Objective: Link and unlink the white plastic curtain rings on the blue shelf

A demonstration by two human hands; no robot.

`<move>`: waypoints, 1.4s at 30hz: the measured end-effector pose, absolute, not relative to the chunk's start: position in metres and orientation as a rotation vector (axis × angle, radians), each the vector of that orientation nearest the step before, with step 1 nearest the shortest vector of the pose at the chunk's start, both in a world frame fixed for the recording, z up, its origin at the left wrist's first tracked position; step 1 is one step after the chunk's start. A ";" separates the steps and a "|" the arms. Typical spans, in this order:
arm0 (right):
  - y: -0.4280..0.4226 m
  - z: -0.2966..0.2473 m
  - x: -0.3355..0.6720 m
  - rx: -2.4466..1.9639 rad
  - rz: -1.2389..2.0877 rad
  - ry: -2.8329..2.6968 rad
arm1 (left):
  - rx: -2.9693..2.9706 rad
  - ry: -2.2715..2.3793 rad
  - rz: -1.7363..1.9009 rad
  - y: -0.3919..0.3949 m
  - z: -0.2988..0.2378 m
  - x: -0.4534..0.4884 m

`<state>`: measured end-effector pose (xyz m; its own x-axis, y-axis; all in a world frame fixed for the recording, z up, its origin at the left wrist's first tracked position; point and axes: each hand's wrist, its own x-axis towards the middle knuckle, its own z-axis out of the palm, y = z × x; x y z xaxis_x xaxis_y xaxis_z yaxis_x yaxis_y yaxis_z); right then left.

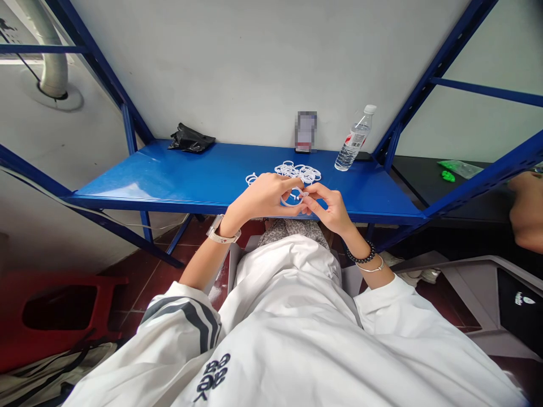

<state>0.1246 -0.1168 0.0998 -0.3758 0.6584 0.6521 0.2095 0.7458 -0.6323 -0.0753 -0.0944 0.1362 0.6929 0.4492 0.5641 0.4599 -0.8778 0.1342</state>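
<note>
Near the table's front edge, my left hand [270, 195] and my right hand [328, 208] meet around a white loop, which looks like a hair tie [292, 205]. My left thumb and fingers grip its left side. The fingertips of my right hand pinch it at the right, where a small knot or bead shows. Just beyond my hands lies a pile of similar white hair ties [306, 173] on the blue table [212, 175]. A smaller white loop [251, 178] rests left of the pile, partly hidden by my left hand.
A crumpled black plastic bag [192, 138] lies at the back left. A phone [305, 133] leans against the wall, with a water bottle [354, 141] to its right. Blue metal frame posts flank the table. At the far right, another person's arm [528, 209] shows beside a dark table.
</note>
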 end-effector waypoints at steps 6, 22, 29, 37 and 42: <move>-0.116 0.099 0.125 -0.662 0.572 -1.932 | -2.873 -0.770 -0.942 -0.094 0.136 -0.075; -0.114 0.098 0.124 -0.671 0.446 -1.995 | -2.900 -0.740 -0.911 -0.092 0.136 -0.073; -0.114 0.096 0.123 -0.668 0.434 -1.947 | -2.892 -0.777 -0.950 -0.094 0.137 -0.075; -0.118 0.097 0.124 -0.747 0.391 -1.838 | -2.959 -0.857 -1.059 -0.100 0.147 -0.082; -0.122 0.098 0.125 -0.744 0.357 -1.846 | -3.028 -0.858 -1.148 -0.103 0.150 -0.083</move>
<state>0.1246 -0.1216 0.0984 -0.2420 0.6414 0.7280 0.3233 0.7608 -0.5628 -0.0830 -0.1027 0.1502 0.6379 0.5288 0.5598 0.3869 -0.8486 0.3608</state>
